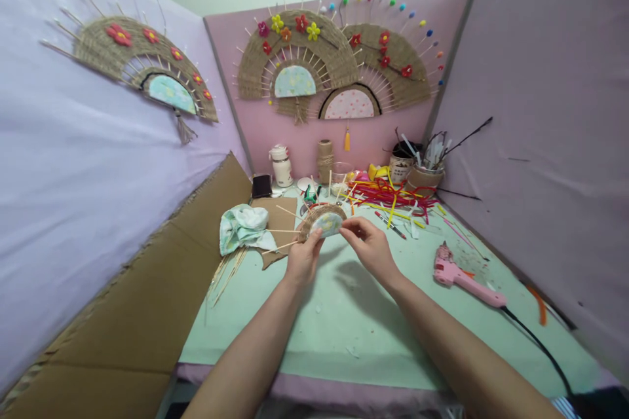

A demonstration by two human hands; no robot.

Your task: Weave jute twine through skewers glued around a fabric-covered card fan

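My left hand (pixel 303 258) grips a small unfinished hand fan (pixel 327 225) by its lower left side, thumb in front. The fan has a half-round, pale blue patterned cloth centre, a band of woven brown twine around it, and thin wooden sticks spreading outward. It is held up over the table. At the fan's right corner, my right hand (pixel 369 246) pinches the edge between thumb and fingers. Whether a strand of twine is also between those fingertips I cannot tell.
A pink glue gun (pixel 466 278) lies at the right with its cord toward me. Patterned cloth (pixel 243 228), loose sticks (pixel 228 272) and cardboard (pixel 282 236) lie left. Behind are a twine spool (pixel 325 160), a white bottle (pixel 281 165) and red pipe cleaners (pixel 388 193).
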